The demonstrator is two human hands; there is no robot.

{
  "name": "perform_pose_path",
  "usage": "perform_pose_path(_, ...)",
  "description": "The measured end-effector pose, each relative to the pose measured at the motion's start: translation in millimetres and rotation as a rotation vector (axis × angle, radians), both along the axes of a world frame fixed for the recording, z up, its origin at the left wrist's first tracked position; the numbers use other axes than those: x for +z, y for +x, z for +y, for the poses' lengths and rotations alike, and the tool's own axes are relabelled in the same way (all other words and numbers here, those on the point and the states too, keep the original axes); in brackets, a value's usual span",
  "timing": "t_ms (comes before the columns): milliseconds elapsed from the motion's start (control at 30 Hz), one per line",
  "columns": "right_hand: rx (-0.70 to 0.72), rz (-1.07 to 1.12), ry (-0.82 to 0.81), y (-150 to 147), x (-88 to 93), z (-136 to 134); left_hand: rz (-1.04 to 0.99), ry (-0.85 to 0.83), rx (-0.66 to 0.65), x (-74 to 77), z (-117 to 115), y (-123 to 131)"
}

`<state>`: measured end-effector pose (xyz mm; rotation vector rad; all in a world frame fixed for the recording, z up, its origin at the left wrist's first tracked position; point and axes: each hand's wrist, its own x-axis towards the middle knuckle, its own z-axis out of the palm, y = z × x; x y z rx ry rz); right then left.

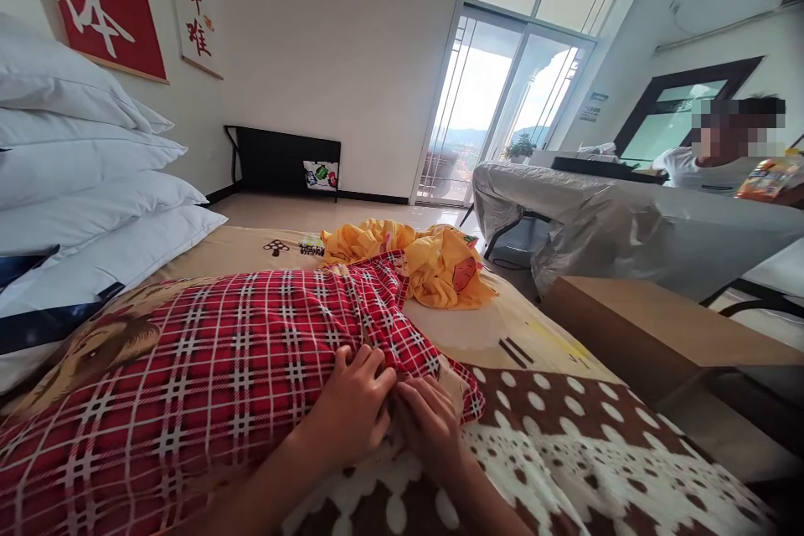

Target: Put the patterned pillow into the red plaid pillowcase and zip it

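Observation:
A red plaid pillowcase [251,335] lies plump on the bed, its loose end toward the right. My left hand [359,394] is closed on the fabric near that end, knuckles up. Right beside it my right hand [430,419] pinches the edge of the same pillowcase; the two hands nearly touch. Exactly what lies between the fingertips is hidden. Just beyond, a crumpled yellow cloth [449,268] rests on the bed. Beneath is a beige and brown dotted bedspread [565,427].
White pillows [81,142] are stacked at the left. On the right stand a cardboard box [653,322] and a plastic-covered table [709,218], with a person [684,167] behind it holding a colourful package [770,176]. A folded black frame [282,159] leans at the wall.

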<state>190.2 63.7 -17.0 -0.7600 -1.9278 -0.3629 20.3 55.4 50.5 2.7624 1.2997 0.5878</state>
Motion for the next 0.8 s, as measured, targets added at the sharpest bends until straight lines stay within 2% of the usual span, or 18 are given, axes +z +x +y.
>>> perform_pose_path(267, 0.012, 0.032, -0.042, -2.2, -1.0, 0.0, 0.129, -0.02, -0.116, 2.6, -5.7, -5.8)
perform_pose_path(500, 0.028, 0.03, -0.059, -0.9, -3.7, 0.0, 0.28, 0.083, -0.098, -11.5, -7.2, 0.6)
perform_pose_path(667, 0.025, 0.031, -0.057, -1.2, -3.9, 0.6, 0.291, 0.103, -0.115, -21.1, -3.3, -1.8)
perform_pose_path(800, 0.03, 0.032, -0.05, -1.7, -2.6, -0.1, 0.318, 0.096, -0.156, -14.4, -5.1, -8.6)
